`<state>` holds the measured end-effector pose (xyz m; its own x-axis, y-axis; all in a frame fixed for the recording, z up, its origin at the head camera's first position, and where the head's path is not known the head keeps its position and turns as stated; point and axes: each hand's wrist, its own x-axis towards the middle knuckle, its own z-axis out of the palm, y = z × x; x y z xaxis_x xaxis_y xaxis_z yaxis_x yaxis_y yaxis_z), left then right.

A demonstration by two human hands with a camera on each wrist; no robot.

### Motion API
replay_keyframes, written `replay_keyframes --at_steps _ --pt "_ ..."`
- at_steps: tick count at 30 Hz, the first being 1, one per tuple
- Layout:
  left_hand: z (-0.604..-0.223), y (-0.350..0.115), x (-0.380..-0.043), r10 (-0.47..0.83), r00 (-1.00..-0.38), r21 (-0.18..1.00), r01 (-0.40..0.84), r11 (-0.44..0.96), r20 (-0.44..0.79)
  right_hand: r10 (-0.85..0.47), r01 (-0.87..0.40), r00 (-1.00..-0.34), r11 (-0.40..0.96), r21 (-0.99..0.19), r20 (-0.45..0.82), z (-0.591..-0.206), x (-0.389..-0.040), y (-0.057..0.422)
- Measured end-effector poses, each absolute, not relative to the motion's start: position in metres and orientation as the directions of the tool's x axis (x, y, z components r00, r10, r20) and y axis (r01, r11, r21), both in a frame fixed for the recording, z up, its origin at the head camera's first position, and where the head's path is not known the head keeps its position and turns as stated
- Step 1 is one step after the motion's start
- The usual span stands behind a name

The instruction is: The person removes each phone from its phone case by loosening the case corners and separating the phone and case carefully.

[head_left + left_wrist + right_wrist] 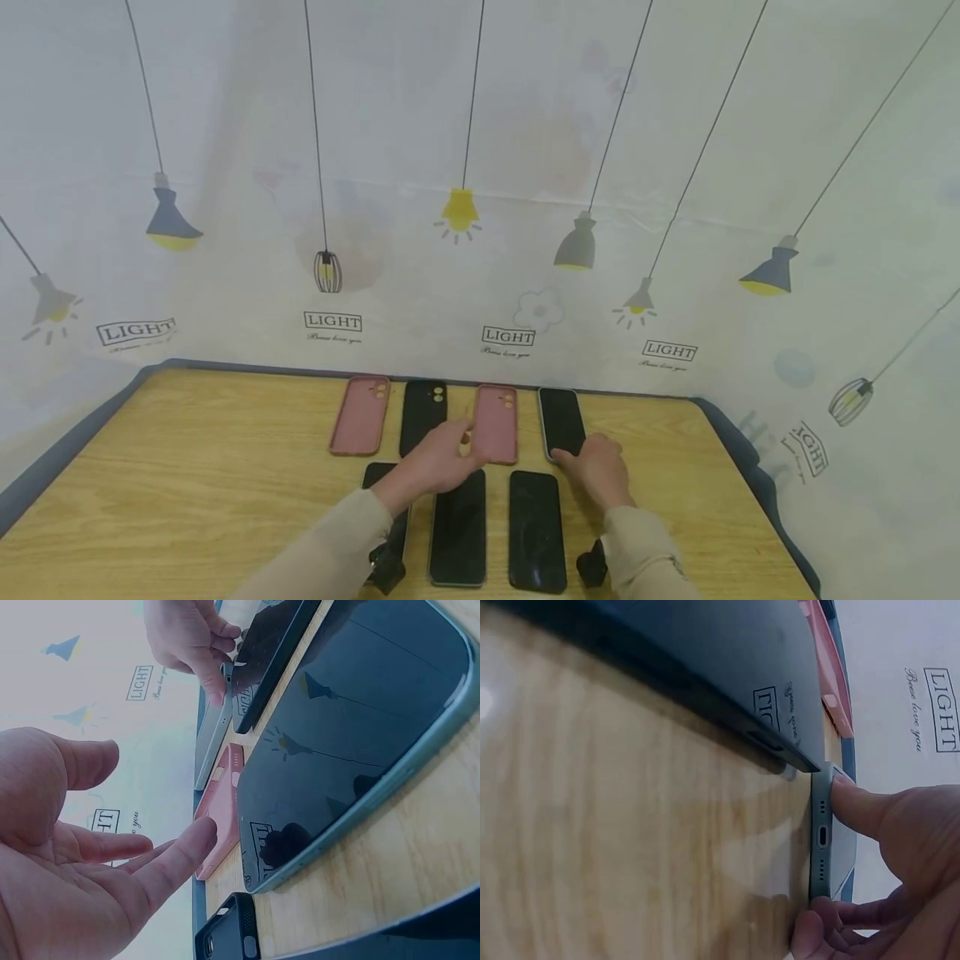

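R hand (600, 471): grip grasping pale-edged phone (562, 421) by its near end, thumb on the glass, other fingertips curled at the near-right corner.
Pale-edged phone: right end of far row on the tabletop (187, 500), just right of the right pink case (497, 425).
L hand (442, 458): grip released, fingers loose, nothing held; hangs b/w far & near rows, by right pink case's near-left edge. Contact w/ case: can't tell.
Rest of far row: left pink case (360, 417), then black case (416, 408).
Near row: left phone (382, 475), mid phone (459, 533), right phone (536, 533).
Slip risk: R hand has only one end, so phone could prob. swing or drop if thumb slides on smooth glass.
Knock risk: rows sit close; a low L wrist or its black cam (386, 567) could shove left or mid phone.
Hidden: left phone mostly under L forearm; black case's near-right corner behind L hand.
Unclear: whether pale edge = case or frame; whether that phone is lifted at all; right wrist view crops R hand.
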<state>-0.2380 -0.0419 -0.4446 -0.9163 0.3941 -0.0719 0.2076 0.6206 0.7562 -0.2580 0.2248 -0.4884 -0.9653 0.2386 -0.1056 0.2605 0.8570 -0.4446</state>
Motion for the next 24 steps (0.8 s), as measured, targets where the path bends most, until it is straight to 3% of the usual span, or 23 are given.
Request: replay_keyframes --at_steps 17,24 --pt "-0.445 -0.044 -0.237 0.358 -0.929 0.725 0.181 0.665 -0.096 0.235 0.321 -0.941 0.842 -0.433 -0.241 -0.479 -0.27 0.229" --pt "-0.441 -0.049 -0.236 0.345 -0.933 0.723 0.168 0.67 -0.103 0.23 0.312 -0.949 0.788 -0.531 -0.217 -0.481 -0.268 0.231"
